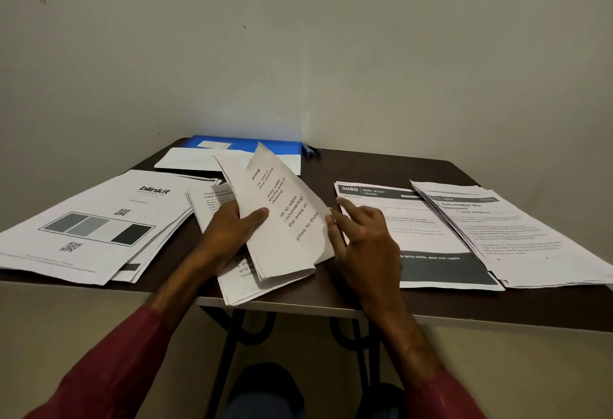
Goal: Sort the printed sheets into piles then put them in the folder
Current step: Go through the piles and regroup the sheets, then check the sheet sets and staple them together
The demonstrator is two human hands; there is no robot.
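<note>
My left hand [229,231] grips a bent bundle of printed sheets [282,216], thumb on its front, lifted off the middle pile [212,201] at the table's front. My right hand [361,239] touches the bundle's right edge with loosely spread fingers and lies over the "3080 Desk / Study" pile [431,236]. A "blinkit" pile [96,226] lies at the left. Another text pile [517,232] lies at the right. The blue folder [245,145] lies at the back by the wall, partly under a white sheet [199,159].
A dark pen [313,152] lies right of the folder. The dark brown table [365,166] stands in a wall corner; several sheets hang over its front edge. Metal table legs [232,335] and my knees show below.
</note>
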